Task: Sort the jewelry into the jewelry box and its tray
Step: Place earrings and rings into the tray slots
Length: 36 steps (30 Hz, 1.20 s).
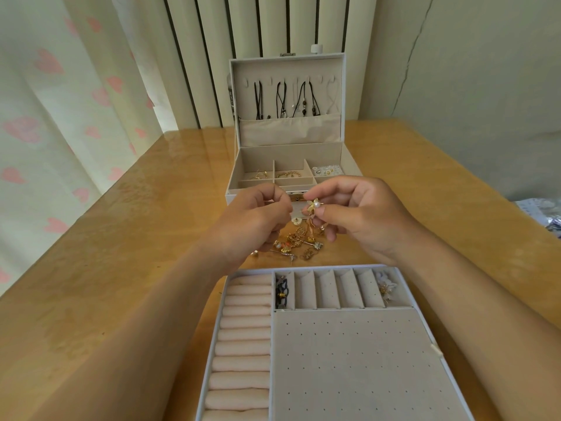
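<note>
The open jewelry box (239, 165) stands at the table's far middle, necklaces hanging in its lid and gold pieces in its compartments. Its tray (349, 360) lies near me, with ring rolls on the left, a dotted earring pad and small slots. Between them lies a pile of gold jewelry (299, 243). My right hand (358, 214) pinches a gold earring with a pearl (314, 206) above the pile. My left hand (258, 217) is curled close beside it, fingertips pinched; what it holds is too small to tell.
The tray's small slots hold a dark chain piece (281, 291) at the left and white flower earrings (385, 287) at the right. Curtains hang left of the wooden table (136, 238). A wall stands behind, and some clutter lies at the far right edge.
</note>
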Motion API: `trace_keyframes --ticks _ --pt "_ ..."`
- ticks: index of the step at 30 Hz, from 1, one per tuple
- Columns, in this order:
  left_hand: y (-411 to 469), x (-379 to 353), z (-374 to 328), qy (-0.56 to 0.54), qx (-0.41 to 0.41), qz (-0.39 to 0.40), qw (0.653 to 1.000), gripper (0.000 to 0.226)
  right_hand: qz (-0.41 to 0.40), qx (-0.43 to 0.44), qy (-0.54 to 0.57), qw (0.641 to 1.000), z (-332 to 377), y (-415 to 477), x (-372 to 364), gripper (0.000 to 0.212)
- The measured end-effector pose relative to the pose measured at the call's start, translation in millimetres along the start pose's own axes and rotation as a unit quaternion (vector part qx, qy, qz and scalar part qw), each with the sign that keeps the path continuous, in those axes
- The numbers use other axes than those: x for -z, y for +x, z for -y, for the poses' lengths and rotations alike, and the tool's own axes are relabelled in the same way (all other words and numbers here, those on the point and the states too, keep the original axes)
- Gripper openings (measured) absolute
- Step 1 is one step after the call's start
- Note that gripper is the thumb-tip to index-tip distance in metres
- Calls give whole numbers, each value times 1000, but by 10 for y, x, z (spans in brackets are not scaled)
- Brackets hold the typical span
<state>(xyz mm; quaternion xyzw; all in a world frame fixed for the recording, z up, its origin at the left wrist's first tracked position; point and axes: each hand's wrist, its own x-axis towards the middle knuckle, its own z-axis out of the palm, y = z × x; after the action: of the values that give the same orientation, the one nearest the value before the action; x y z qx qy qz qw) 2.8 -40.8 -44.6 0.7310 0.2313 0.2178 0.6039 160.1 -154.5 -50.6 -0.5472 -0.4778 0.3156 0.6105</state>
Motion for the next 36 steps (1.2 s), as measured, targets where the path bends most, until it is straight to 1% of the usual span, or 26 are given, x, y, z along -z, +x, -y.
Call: trace_keyframes --ticks 4,6,10,13,16,18,21,26,32,34,36 --pt "-17 -16 -23 29 3 -3 1000 32 -14 28 -17 999 -20 7 -9 25" --pt "-18 -23 -34 37 6 -10 999 35 -27 42 -42 998 -17 9 -8 26" --pt "-26 -30 -57 41 12 -14 999 37 -44 83 -126 988 -5 4 -16 24" --pt "-32 -32 -57 45 2 -12 999 34 -55 106 -143 983 3 -3 -25 25" --pt "-43 -40 -52 36 -22 5 999 18 -64 115 -157 979 3 -9 -31 22" --pt "-51 -42 -50 26 -32 17 999 13 -68 117 -157 978 5 -13 -42 19" --pt "-44 -35 -34 27 -41 21 999 18 -72 112 -137 982 12 -27 -55 13" --pt "-20 -21 7 53 -58 15 997 8 -75 99 -89 988 20 -24 -54 13" --pt "0 -28 26 68 -55 -3 996 2 -65 65 40 995 53 -16 -58 16" --pt "-3 -37 26 68 -54 -6 996 5 -55 49 80 994 69 -20 -50 16" --pt "-10 -34 11 53 -47 -5 997 7 -46 40 96 993 79 -25 -40 17"
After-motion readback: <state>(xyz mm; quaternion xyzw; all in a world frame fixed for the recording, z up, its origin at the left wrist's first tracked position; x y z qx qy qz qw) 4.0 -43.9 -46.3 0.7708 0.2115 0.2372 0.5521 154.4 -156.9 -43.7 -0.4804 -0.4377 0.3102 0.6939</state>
